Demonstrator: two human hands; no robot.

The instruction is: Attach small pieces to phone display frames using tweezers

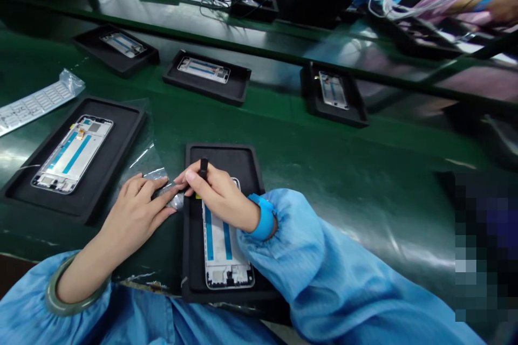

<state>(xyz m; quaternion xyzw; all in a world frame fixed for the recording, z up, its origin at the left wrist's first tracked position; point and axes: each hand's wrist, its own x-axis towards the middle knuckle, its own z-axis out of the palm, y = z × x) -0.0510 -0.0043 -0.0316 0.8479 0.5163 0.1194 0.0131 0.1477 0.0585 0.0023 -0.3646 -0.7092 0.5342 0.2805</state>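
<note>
My right hand (218,191) is closed around a slim black tool (204,167), perhaps tweezers, whose lower end is hidden by the fingers. It is over the upper part of a silver phone frame (218,250) with blue strips, lying in a black tray (194,259). My left hand (140,207) rests with fingers stretched out on a clear plastic bag (148,164), left of that tray. Its index fingertip is close to the right fingertips; whether they touch I cannot tell. A blue wrist band (263,217) is on my right wrist.
Another black tray (117,172) with a phone frame (75,153) lies to the left, beside a bagged white sheet (36,99). Further trays with frames stand on the belt beyond: left (91,46), middle (174,78), right (340,113). Across the line are cables (390,0) and co-workers' sleeves.
</note>
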